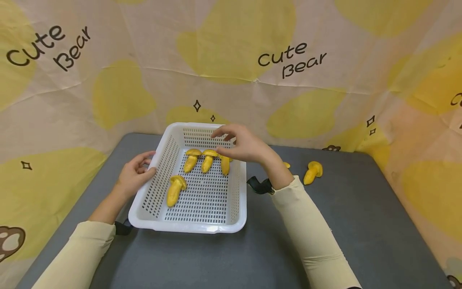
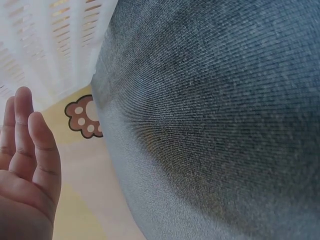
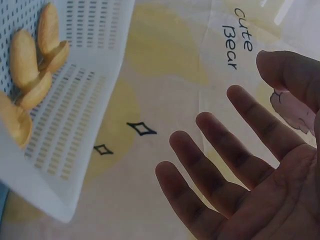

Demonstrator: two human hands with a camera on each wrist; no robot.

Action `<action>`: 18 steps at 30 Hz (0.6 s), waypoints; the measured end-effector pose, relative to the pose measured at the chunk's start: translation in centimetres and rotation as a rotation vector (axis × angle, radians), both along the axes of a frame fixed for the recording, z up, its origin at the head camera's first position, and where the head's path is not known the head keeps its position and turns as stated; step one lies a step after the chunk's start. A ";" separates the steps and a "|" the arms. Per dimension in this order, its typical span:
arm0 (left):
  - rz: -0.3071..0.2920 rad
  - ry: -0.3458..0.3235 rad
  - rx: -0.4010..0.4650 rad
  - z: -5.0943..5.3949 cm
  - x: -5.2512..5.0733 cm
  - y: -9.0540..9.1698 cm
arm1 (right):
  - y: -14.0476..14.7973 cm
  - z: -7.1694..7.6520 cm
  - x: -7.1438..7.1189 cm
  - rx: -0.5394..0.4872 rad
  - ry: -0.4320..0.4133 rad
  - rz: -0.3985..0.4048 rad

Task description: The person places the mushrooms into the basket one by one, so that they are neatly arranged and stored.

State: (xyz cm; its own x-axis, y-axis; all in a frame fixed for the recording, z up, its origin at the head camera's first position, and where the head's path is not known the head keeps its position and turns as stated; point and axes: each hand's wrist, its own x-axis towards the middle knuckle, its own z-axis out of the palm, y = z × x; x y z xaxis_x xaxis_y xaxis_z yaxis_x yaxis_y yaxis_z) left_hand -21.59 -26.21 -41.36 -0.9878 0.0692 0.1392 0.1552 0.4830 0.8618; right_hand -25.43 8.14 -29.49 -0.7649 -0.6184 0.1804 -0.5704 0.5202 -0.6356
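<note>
A white plastic basket (image 1: 187, 228) with slotted walls rests on the grey table. Inside it lie several yellow toy mushrooms: one mushroom (image 1: 175, 191) near the left wall, the others, such as this mushroom (image 1: 207, 161), in a row farther back. My left hand (image 1: 134, 176) is at the basket's left side, thumb by the rim; in the left wrist view its visible fingers (image 2: 47, 155) extend beside the slotted wall. Over the basket's far right part hovers my right hand (image 1: 242, 144), fingers spread and holding nothing, partly covering the rightmost mushroom (image 1: 225, 165).
To the right of the basket another yellow mushroom (image 1: 313, 172) lies on the grey tabletop (image 1: 346, 224). A further yellow piece (image 1: 286, 165) peeks out behind my right wrist, mostly hidden. A printed cloth (image 1: 223, 52) hangs behind the table.
</note>
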 end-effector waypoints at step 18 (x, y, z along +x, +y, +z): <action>-0.006 0.027 0.000 0.2 0.1 0.1 | 6.1 -0.6 -0.4 0.024 -0.017 -0.155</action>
State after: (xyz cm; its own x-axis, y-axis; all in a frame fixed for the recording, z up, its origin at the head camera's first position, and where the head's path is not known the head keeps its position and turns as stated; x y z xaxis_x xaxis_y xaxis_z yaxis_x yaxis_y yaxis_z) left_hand -21.44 -26.11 -41.20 -0.9833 0.0750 0.1655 0.1811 0.4817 0.8574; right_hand -25.85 14.21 -30.04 -0.8541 -0.4970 0.1530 -0.4716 0.6162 -0.6308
